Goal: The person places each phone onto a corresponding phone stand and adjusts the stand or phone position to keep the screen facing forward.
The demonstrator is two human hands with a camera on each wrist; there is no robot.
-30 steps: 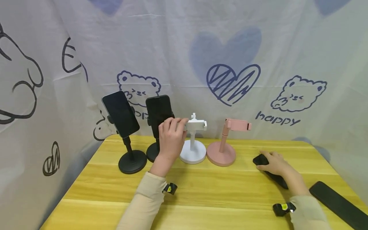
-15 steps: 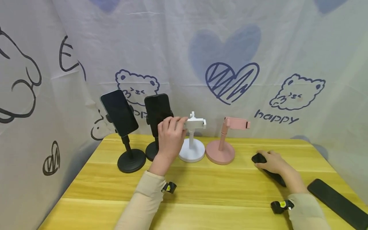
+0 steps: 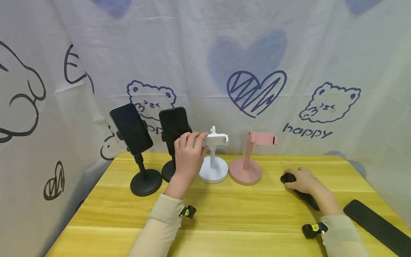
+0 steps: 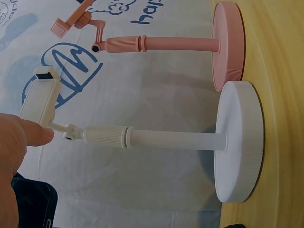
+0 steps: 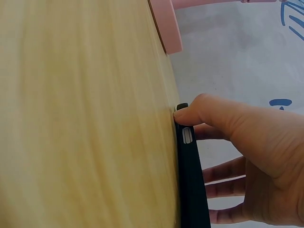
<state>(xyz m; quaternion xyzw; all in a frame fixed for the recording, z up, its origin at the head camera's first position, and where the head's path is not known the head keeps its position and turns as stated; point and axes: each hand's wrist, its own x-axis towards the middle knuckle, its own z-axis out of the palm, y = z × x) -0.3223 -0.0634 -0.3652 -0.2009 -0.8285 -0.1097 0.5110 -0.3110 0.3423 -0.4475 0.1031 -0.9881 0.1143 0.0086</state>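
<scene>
My left hand grips the left end of the clamp on a white phone stand. The left wrist view has my thumb pressed against the back of that clamp, which holds no phone. To the right stands a pink phone stand with a bare clamp. Over on the right side, my right hand holds a black phone lying on the table. The right wrist view puts my thumb at the side edge of this phone, with the fingers reaching over its far side.
Two black stands carry upright phones at the left, the outer phone tilted and the inner phone partly behind my left hand. Another black phone lies at the table's right edge. A printed cloth hangs behind.
The head view has shifted slightly. Both hands keep their hold, and the stands and phones stay where they were.
</scene>
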